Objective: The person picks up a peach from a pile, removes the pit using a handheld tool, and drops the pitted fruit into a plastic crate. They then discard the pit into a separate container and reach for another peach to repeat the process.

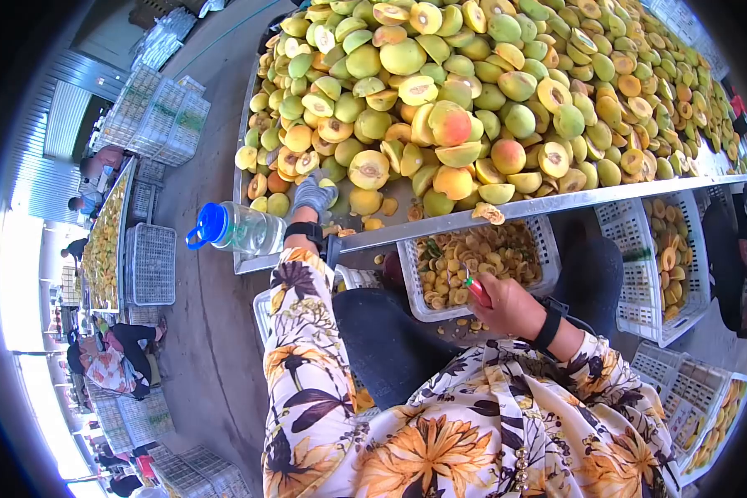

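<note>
A large heap of yellow-green fruit (373, 124), many pieces halved with pits showing, fills the metal-edged table (440, 222). My left hand (315, 197), in a grey glove, reaches over the table's near left part, its fingers closed around a green-yellow fruit (329, 194). Just left of that wrist is a clear bottle with a blue lid (245, 230). My right hand (506, 307) is closed on a red-handled knife (477, 290), above the near edge of a white crate (415, 300) of fruit pieces under the table edge.
More white crates of fruit (635, 249) stand at the right, with another (705, 407) lower down. Stacked crates (153, 116) and a blue-grey crate (151, 264) are at the left. Several people are farther left, one seated person (120, 365) among them, near another fruit-covered table (108, 249).
</note>
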The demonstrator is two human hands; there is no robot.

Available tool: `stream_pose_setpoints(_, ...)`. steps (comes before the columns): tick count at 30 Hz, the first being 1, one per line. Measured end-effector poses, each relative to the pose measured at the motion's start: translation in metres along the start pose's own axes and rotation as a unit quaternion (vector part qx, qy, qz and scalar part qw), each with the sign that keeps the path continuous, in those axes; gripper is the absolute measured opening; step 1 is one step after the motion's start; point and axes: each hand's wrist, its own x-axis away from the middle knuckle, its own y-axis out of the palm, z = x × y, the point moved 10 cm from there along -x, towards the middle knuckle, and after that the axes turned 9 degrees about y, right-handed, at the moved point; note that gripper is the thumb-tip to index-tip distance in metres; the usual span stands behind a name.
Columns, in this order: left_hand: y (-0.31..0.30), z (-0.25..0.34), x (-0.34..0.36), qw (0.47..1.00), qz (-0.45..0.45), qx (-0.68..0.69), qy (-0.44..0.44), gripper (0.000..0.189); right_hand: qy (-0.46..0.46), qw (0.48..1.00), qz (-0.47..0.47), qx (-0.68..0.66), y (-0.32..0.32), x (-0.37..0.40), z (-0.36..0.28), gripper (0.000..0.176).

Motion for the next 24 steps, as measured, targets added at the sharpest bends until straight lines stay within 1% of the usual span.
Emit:
stream_pose_setpoints(1,0.005,-0.006,0.010,0.986,-0.008,0.156,-0.051,0.049,0.000,1.000,-0.001,0.000,-0.001,-0.004,-0.004,0.026)
stream_pose_setpoints(2,0.008,-0.007,0.015,0.967,0.014,0.253,-0.032,0.046,0.000,0.998,0.040,-0.043,-0.013,-0.008,-0.012,0.030)
stream_pose_setpoints(3,0.006,0.012,0.032,0.946,0.016,0.325,-0.002,0.045,0.000,0.993,0.080,-0.087,-0.022,-0.014,-0.018,0.035)
stream_pose_setpoints(4,0.005,0.032,0.052,0.918,0.017,0.394,0.026,0.045,-0.018,0.992,0.094,-0.087,-0.024,-0.021,-0.026,0.046)
stream_pose_setpoints(5,0.008,0.050,0.072,0.891,0.010,0.451,0.048,0.044,-0.013,0.992,0.090,-0.089,-0.023,-0.028,-0.032,0.046)
stream_pose_setpoints(6,0.013,0.069,0.092,0.838,0.006,0.540,0.079,0.043,-0.036,0.992,0.095,-0.076,-0.026,-0.032,-0.047,0.052)
stream_pose_setpoints(7,0.024,0.081,0.111,0.816,-0.004,0.574,0.070,0.043,-0.060,0.991,0.100,-0.062,-0.027,-0.036,-0.058,0.059)
stream_pose_setpoints(8,0.035,0.093,0.129,0.809,-0.021,0.583,0.069,0.043,-0.056,0.992,0.095,-0.063,-0.025,-0.042,-0.059,0.059)
stream_pose_setpoints(9,0.051,0.091,0.137,0.815,-0.017,0.573,0.084,0.041,-0.139,0.983,0.115,-0.032,-0.024,-0.040,-0.075,0.063)
stream_pose_setpoints(10,0.068,0.096,0.150,0.807,-0.055,0.583,0.077,0.037,-0.220,0.966,0.136,-0.002,-0.024,-0.032,-0.089,0.066)
stream_pose_setpoints(11,0.083,0.102,0.163,0.797,-0.095,0.593,0.072,0.034,-0.217,0.967,0.135,-0.003,-0.024,-0.030,-0.088,0.066)
stream_pose_setpoints(12,0.093,0.104,0.170,0.796,-0.099,0.593,0.070,0.034,-0.197,0.973,0.103,0.057,-0.018,-0.031,-0.084,0.066)
stream_pose_setpoints(13,0.089,0.112,0.176,0.822,-0.060,0.545,0.154,0.033,-0.175,0.975,0.070,0.117,-0.012,-0.031,-0.077,0.065)
stream_pose_setpoints(14,0.083,0.123,0.181,0.838,-0.020,0.492,0.237,0.032,-0.168,0.975,0.072,0.124,-0.012,-0.030,-0.070,0.065)
stream_pose_setpoints(15,0.082,0.131,0.183,0.835,-0.025,0.496,0.238,0.032,-0.162,0.976,0.074,0.127,-0.011,-0.029,-0.063,0.065)
stream_pose_setpoints(17,0.104,0.127,0.188,0.843,-0.108,0.521,0.071,0.035,-0.102,0.980,0.083,0.149,-0.011,-0.030,-0.042,0.070)
stream_pose_setpoints(18,0.120,0.123,0.186,0.775,-0.131,0.618,0.018,0.037,-0.101,0.984,0.104,0.101,-0.019,-0.028,-0.043,0.060)
stream_pose_setpoints(19,0.125,0.121,0.184,0.774,-0.132,0.619,0.018,0.037,-0.100,0.984,0.104,0.104,-0.022,-0.027,-0.043,0.060)
stream_pose_setpoints(21,0.114,0.122,0.179,0.814,-0.087,0.569,0.076,0.036,-0.110,0.975,0.190,-0.036,-0.048,-0.021,-0.042,0.043)
stream_pose_setpoints(22,0.115,0.124,0.188,0.803,-0.117,0.585,0.008,0.037,-0.075,0.976,0.128,-0.161,-0.047,-0.032,-0.031,0.035)
stream_pose_setpoints(23,0.120,0.120,0.189,0.803,-0.116,0.585,0.006,0.037,0.116,0.889,-0.044,-0.440,-0.023,-0.037,0.004,0.027)
stream_pose_setpoints(24,0.122,0.117,0.187,0.818,-0.090,0.567,0.031,0.038,0.102,0.830,-0.076,-0.543,-0.021,-0.036,0.002,0.025)
